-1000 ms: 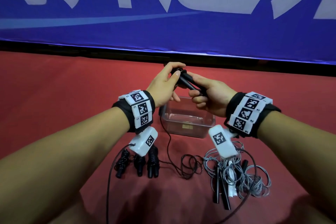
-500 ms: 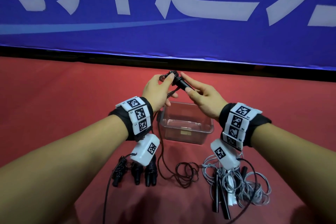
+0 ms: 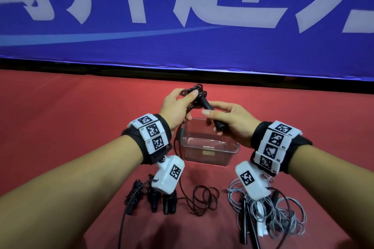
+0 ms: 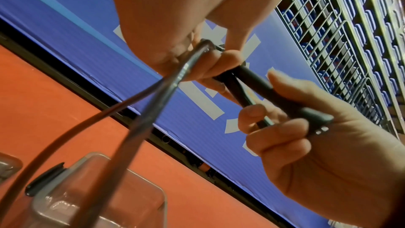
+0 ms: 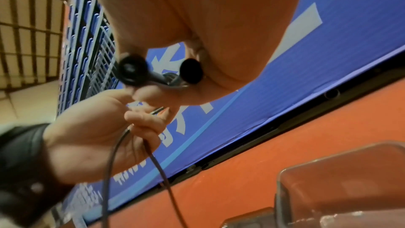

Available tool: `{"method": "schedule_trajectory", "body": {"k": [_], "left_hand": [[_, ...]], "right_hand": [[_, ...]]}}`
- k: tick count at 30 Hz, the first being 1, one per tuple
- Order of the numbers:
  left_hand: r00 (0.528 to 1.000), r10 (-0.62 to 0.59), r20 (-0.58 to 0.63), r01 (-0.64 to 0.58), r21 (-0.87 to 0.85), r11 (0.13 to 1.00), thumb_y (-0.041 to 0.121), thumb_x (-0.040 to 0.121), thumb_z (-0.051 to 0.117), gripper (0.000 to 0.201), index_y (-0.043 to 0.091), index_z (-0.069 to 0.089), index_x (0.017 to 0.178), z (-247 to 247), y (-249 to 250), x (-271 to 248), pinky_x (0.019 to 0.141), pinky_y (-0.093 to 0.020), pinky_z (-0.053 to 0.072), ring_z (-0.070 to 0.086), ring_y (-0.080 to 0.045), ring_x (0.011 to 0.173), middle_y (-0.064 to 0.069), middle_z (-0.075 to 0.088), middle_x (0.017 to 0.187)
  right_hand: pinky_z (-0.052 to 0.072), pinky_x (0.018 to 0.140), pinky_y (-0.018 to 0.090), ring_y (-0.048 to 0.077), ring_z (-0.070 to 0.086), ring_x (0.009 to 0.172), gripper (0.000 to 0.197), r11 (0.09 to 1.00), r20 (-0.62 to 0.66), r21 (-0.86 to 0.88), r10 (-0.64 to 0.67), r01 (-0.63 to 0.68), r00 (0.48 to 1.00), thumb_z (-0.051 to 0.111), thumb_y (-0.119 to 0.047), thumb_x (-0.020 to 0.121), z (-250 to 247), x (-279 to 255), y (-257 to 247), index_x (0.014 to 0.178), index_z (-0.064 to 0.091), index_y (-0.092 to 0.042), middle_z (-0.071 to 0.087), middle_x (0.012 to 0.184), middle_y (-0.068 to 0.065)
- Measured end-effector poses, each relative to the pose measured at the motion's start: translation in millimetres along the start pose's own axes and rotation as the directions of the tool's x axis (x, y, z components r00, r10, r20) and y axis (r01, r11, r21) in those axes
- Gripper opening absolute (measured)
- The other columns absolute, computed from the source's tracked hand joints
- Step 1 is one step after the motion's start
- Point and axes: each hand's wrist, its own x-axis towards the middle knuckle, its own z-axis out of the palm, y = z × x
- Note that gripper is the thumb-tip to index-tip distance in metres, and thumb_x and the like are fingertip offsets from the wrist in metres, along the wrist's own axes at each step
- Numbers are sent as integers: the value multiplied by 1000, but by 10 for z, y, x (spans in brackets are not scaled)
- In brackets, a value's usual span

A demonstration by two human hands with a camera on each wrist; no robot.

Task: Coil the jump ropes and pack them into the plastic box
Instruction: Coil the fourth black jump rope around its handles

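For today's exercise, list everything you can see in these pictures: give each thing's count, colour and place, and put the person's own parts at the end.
Black rope handles: two, black, held together above the box.
Black rope cord: one, black, trailing from the left hand to a loose heap on the floor.
Plastic box: one, clear, on the floor below the hands.
Coiled ropes: about three bundles, black, floor near left.
Grey ropes: a tangled heap, grey, floor near right.
Floor: red.
Banner: one, blue with white characters, behind.
Left hand: grip on looped cord.
Right hand: grip on the handles.

Both arms reach forward, left hand (image 3: pixel 176 107) and right hand (image 3: pixel 232 121) gripping.
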Motion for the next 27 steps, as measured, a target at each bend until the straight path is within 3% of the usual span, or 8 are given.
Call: {"method": "schedule_trajectory", "body": {"k": [5, 7, 11, 14, 18, 22, 24, 27], "left_hand": [[1000, -4, 5, 5, -33, 999, 33, 100, 62, 19, 15, 57, 102, 44, 36, -41, 45, -23, 35, 47, -13, 44, 2, 64, 68], [1000, -9, 10, 10, -42, 999, 35, 101, 59, 24, 11, 57, 107, 43, 59, -58, 46, -24, 38, 50, -13, 45, 1, 62, 70], [995, -11, 95, 10, 9, 1000, 39, 104, 53, 28, 14, 50, 117, 32, 100, -80, 53, -29, 46, 61, -21, 45, -13, 75, 91], [985, -63, 158, 51, 77, 996, 41, 106, 47, 33, 14, 43, 123, 32, 62, -116, 56, -32, 47, 63, -24, 45, -16, 75, 89], [986, -77, 150, 59, 121, 991, 37, 107, 46, 38, 7, 43, 132, 23, 105, -101, 43, -22, 42, 57, -9, 39, -12, 68, 80], [988, -96, 121, 88, 71, 994, 34, 106, 50, 40, 10, 47, 139, 23, 75, -26, 53, -24, 48, 60, -12, 46, 1, 58, 61], [986, -74, 153, 70, 28, 997, 24, 105, 53, 41, 11, 45, 143, 27, 44, -28, 57, -24, 55, 61, -14, 49, 0, 52, 62], [984, -75, 163, 75, 2, 997, 14, 103, 56, 51, 25, 38, 149, 61, 46, -89, 52, -24, 54, 49, -9, 43, -2, 50, 69]], "right_hand": [[27, 36, 13, 3, 39, 44, 42, 987, 36, 143, 75, -80, 997, 68, -36, 80, 6, 8, -61, 119, 68, -19, 47, 61, -2], [24, 37, 13, 4, 34, 43, 35, 981, 31, 175, 77, -81, 997, 69, -35, 80, -7, 24, -68, 112, 70, -20, 41, 60, -3], [38, 45, 14, 7, 47, 48, 19, 982, -17, 169, 87, -83, 996, 64, -25, 94, 6, 38, -19, 109, 72, -18, 51, 62, -2], [44, 43, 12, 6, 60, 49, 14, 972, -33, 200, 131, -122, 991, 62, -18, 96, 9, 16, 7, 106, 71, -17, 65, 71, -2], [35, 40, 12, 4, 46, 42, 21, 997, -66, 71, 34, -29, 997, 63, -12, 96, -12, 44, 27, 115, 70, -14, 62, 71, -2], [39, 42, 15, 6, 48, 41, 29, 985, -133, -132, -129, 111, 983, 67, -8, 93, -12, 62, 4, 121, 67, -17, 63, 71, -1], [44, 43, 16, 4, 53, 47, 32, 961, -146, -210, -214, 181, 966, 67, -3, 93, -2, 57, 14, 121, 65, -18, 65, 77, -1], [46, 44, 19, 6, 49, 44, 39, 914, -171, -342, -288, 218, 942, 69, -5, 92, -20, 64, 53, 123, 63, -29, 69, 86, -3]]}}
